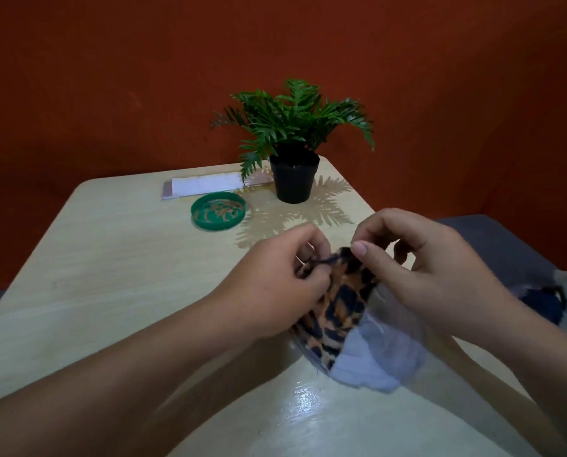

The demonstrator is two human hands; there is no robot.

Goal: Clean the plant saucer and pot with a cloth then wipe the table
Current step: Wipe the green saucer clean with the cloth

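A pale wood-grain worktop (110, 275) with rounded far corners fills the middle of the view. Behind it rises a plain, deep orange-red wall (110, 77), dim toward the upper corners. Light from above leaves a bright glossy patch on the worktop's near edge. To the right of the worktop lies a grey cushioned seat (493, 245); a grey strip shows at its left.

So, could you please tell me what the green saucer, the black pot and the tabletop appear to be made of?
Saucer: probably plastic, uniform green with a thin moulded rim. Pot: likely matt black plastic, finely ribbed wall. Tabletop: pale wood-grain surface, glossy, with a bright glare patch near the front edge; laminate or varnished wood, hard to say.
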